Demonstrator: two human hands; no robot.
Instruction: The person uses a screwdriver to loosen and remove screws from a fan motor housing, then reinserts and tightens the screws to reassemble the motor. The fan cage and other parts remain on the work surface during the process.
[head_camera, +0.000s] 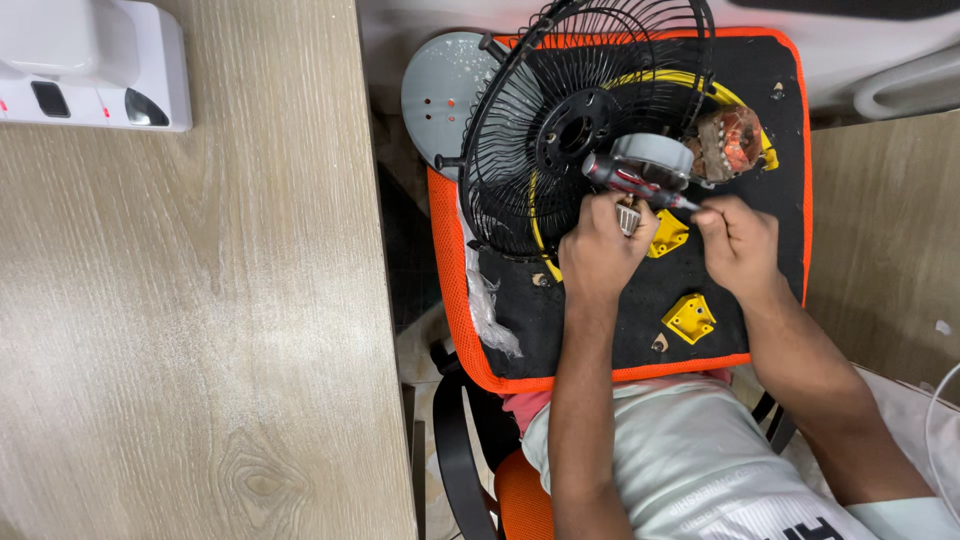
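My left hand (598, 252) is closed around a small ribbed metal part (628, 216) over a black pad with an orange rim (455, 290) on my lap. A red-and-black-handled screwdriver (625, 180) lies across the top of that hand's fingers. Its shaft runs right to my right hand (740, 245), whose fingertips pinch it. Just above the hands sit a grey round cap (655, 155) and a fan motor with copper windings (732, 140). A black wire fan guard (545, 120) stands tilted on the pad to the left.
Two yellow plastic brackets (668, 236) (690, 318) lie on the pad, with a yellow ring (712, 90) behind the guard. A grey round base (435, 95) sits at the upper left. A wooden table (200, 320) carries a white device (90, 65). Clear plastic wrap (490, 310) hangs off the pad.
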